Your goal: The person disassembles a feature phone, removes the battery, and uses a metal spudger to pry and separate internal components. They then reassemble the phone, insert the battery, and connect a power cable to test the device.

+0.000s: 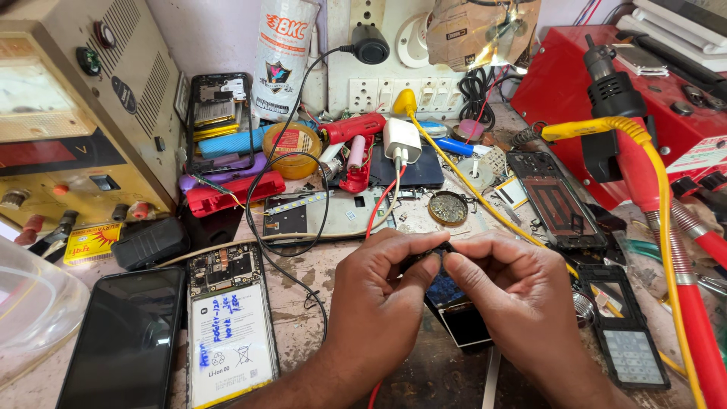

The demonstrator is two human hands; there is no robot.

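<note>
My left hand (382, 291) and my right hand (503, 291) meet over the middle of the workbench. Thumbs and forefingers of both pinch one small dark part (439, 250) between them; its shape is too hidden to tell. Directly under the hands lies a small dark phone (463, 318) with a blue inside and a black screen part. An opened phone with a white battery (229, 329) lies to the left of my left hand. A keypad phone front (625, 329) lies to the right of my right hand.
A black phone (125, 341) lies face up at the front left. A beige power supply (76, 113) stands at the back left. A red and yellow hot-air tool (644, 163) and its stand fill the right. A red glue gun (352, 132), a white charger (401, 140) and cables clutter the back.
</note>
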